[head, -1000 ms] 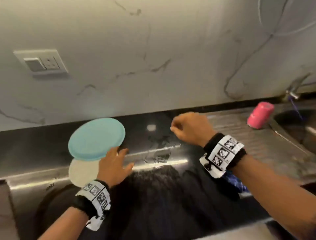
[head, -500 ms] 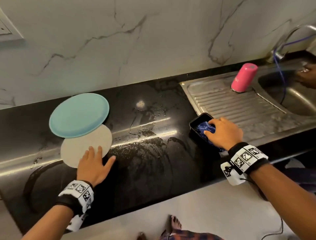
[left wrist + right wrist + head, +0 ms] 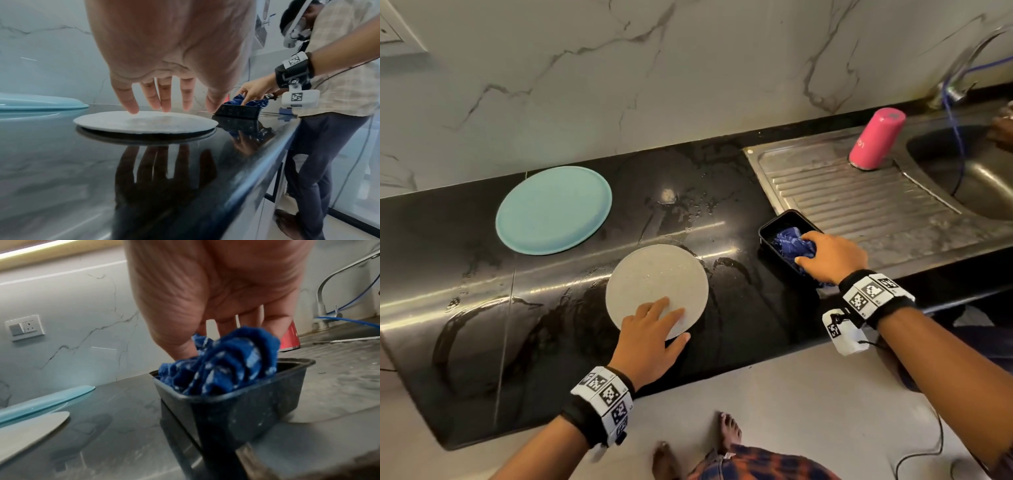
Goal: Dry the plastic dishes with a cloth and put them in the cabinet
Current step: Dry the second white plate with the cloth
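Countertop [image 3: 482, 308] of wet black stone fills the head view, with a white plate [image 3: 654, 274] lying face down near its front edge and a teal plate [image 3: 554, 209] behind it, apart and closer to the wall. The left hand [image 3: 650, 337] rests on the white plate's near rim with straight, spread fingers, holding nothing, probably to steady or slide the plate on the slick surface. The right hand [image 3: 828, 258] reaches into a black container [image 3: 768, 236] beside the sink's draining board [image 3: 859, 205], fingers curled on a blue cloth [image 3: 787, 241], likely to dry the container's inside. A pink cup [image 3: 876, 138] stands upside down on the draining board, seemingly left to drain. No cabinet shows. From the left wrist, the fingertips [image 3: 131, 108] touch the white plate [image 3: 144, 122] lightly, none hooked under its edge, while the teal plate [image 3: 41, 102] sits to the left. From the right wrist, the cloth [image 3: 222, 363] bunches above the container's rim [image 3: 226, 395] with the right hand's [image 3: 216, 305] thumb and fingers closed behind it; how firmly they pinch it I cannot tell. Both plates [image 3: 30, 426] lie off to the left.
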`<state>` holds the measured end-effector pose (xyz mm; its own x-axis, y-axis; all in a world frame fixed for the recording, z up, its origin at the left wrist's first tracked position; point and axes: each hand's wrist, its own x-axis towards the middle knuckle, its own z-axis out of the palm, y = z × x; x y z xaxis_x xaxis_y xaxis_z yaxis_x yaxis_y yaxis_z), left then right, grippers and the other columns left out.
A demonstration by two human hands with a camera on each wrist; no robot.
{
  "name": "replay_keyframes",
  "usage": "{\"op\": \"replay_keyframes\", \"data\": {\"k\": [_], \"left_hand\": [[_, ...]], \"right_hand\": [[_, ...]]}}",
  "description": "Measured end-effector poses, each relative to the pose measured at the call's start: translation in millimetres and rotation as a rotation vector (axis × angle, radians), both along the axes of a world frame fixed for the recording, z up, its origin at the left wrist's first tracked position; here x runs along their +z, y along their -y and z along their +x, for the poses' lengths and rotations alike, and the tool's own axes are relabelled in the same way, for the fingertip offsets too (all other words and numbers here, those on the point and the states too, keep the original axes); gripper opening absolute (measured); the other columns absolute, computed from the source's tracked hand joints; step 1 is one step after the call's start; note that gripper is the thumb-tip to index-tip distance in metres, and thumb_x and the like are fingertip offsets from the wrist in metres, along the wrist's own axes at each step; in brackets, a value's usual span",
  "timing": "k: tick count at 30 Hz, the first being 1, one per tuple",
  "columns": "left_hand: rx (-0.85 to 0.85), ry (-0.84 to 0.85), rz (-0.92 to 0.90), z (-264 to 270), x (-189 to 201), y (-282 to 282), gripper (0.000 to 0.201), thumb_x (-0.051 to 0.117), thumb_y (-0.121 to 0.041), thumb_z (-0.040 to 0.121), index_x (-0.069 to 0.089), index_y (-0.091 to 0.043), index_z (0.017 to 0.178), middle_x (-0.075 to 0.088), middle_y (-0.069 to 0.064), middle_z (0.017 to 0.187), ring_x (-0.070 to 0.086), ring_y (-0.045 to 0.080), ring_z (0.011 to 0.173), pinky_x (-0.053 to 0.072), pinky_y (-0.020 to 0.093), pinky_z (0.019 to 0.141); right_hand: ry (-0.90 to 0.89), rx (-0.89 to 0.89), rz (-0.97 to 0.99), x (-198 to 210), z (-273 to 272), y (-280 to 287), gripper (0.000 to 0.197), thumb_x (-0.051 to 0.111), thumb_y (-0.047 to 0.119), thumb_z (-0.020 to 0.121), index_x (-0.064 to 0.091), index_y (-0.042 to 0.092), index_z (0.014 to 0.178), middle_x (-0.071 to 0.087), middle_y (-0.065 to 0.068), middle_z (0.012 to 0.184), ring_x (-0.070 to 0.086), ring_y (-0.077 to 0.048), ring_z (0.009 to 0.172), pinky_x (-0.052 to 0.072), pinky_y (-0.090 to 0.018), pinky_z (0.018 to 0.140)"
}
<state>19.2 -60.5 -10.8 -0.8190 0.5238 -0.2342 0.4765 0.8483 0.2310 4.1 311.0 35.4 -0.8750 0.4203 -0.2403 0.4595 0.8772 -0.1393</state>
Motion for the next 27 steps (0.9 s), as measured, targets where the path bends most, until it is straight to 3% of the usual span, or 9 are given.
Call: {"op": "replay_keyframes", "data": {"k": [3,7,12,15,18,22,25,27], "left_hand": [[0.073,-0.023,0.112,-2,3,8,0.063,0.035,-0.063,0.087,0.054,-0.029,0.138,0.049,0.001,0.143,0.044,0.027,0.132,0.043,0.046,0.099],[0.261,-0.023,0.188,-11,1,25,0.064,0.053,-0.058,0.089,0.046,-0.027,0.145,0.037,0.002,0.153,0.032,0.026,0.141,0.034,0.046,0.111],[0.410,0.029,0.229,-17,-1,36,0.080,0.066,-0.052,0.087,0.033,-0.022,0.152,0.024,0.002,0.161,0.021,0.023,0.147,0.023,0.039,0.120],[0.448,0.058,0.227,-17,-3,34,0.092,0.068,-0.056,0.084,0.024,-0.019,0.156,0.017,0.001,0.163,0.017,0.022,0.149,0.021,0.039,0.120],[0.503,0.093,0.204,-23,-4,35,0.102,0.072,-0.060,0.079,0.023,-0.013,0.156,0.018,0.005,0.163,0.017,0.023,0.148,0.022,0.039,0.120],[0.518,0.115,0.191,-32,-4,37,0.107,0.078,-0.060,0.071,0.032,-0.006,0.151,0.025,0.009,0.158,0.025,0.025,0.144,0.026,0.037,0.118],[0.492,0.106,0.186,-36,-4,38,0.105,0.079,-0.059,0.070,0.035,-0.007,0.149,0.027,0.009,0.157,0.025,0.025,0.142,0.025,0.035,0.117],[0.467,0.120,0.180,-38,-5,40,0.107,0.079,-0.060,0.070,0.032,-0.008,0.151,0.024,0.008,0.158,0.022,0.025,0.144,0.023,0.034,0.118]], "right_hand": [[-0.040,-0.032,-0.032,3,0,-2,0.049,0.071,0.028,0.081,0.061,0.030,0.129,0.069,-0.012,0.118,0.063,-0.037,0.108,0.051,-0.040,0.085],[-0.223,-0.072,-0.031,26,2,-7,0.043,0.069,0.030,0.080,0.066,0.032,0.122,0.071,-0.013,0.110,0.064,-0.041,0.103,0.053,-0.044,0.084],[-0.536,0.135,-0.134,65,1,32,0.033,0.070,0.032,0.082,0.069,0.030,0.116,0.071,-0.003,0.109,0.065,-0.033,0.100,0.049,-0.038,0.076],[-0.457,0.308,-0.195,55,-6,87,0.032,0.066,0.036,0.081,0.067,0.035,0.113,0.070,0.005,0.107,0.066,-0.024,0.098,0.050,-0.032,0.074],[-0.297,0.445,-0.202,21,-16,152,0.031,0.060,0.037,0.082,0.065,0.035,0.113,0.065,0.005,0.101,0.064,-0.022,0.095,0.044,-0.027,0.070],[-0.135,0.565,-0.075,-22,-11,210,0.036,0.058,0.036,0.085,0.061,0.033,0.121,0.058,-0.005,0.117,0.058,-0.032,0.104,0.047,-0.040,0.079],[-0.150,0.597,0.012,-36,10,217,0.042,0.069,0.050,0.077,0.065,0.035,0.116,0.062,-0.006,0.119,0.061,-0.030,0.094,0.047,-0.043,0.073],[-0.170,0.605,0.039,-40,10,212,0.039,0.070,0.047,0.078,0.066,0.036,0.115,0.063,-0.004,0.117,0.062,-0.030,0.093,0.046,-0.043,0.072]]}}
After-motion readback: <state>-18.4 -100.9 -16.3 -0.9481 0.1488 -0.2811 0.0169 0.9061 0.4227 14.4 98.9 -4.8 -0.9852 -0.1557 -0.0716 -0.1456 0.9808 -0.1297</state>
